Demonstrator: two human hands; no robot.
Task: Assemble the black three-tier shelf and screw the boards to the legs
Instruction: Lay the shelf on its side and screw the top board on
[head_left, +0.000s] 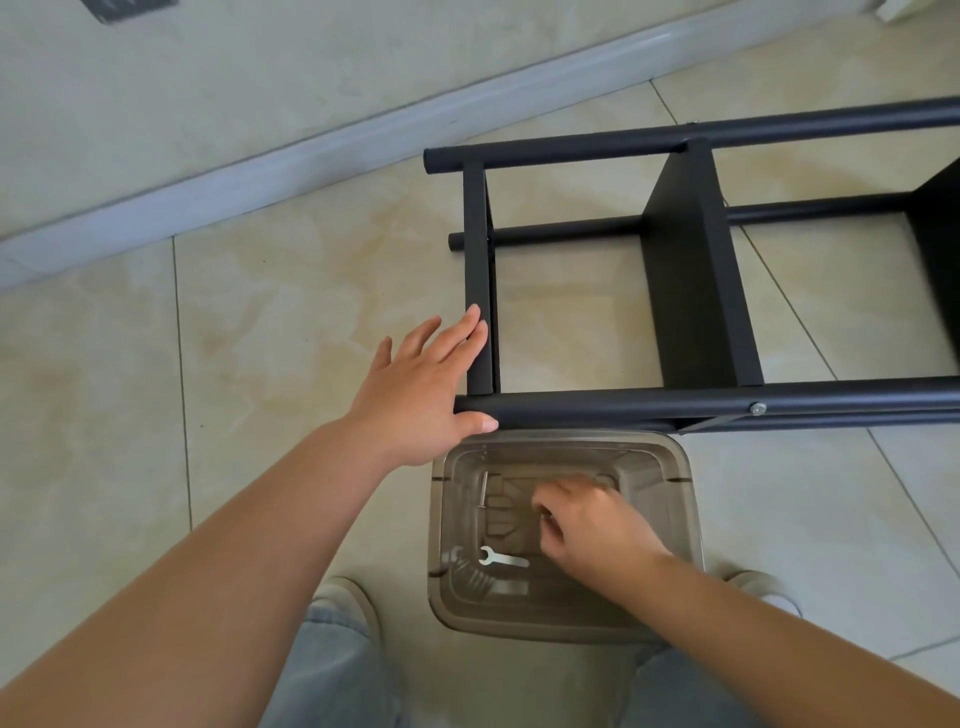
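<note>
The black shelf (691, 291) lies on its side on the tiled floor, round legs running left to right and boards standing between them. My left hand (421, 389) rests flat against the end board (480, 291), thumb on the near leg (675, 402). A silver bolt head (757, 409) shows on that leg. My right hand (587, 525) is down inside a clear brownish plastic bin (680, 519), fingers curled around something small that I cannot make out. A small silver wrench (501, 558) and a long screw (483, 488) lie on the bin's bottom.
The bin stands right against the shelf's near leg, between my knees in grey trousers (332, 670). A grey baseboard (311, 150) runs diagonally along the wall at the upper left. Open tiled floor lies to the left.
</note>
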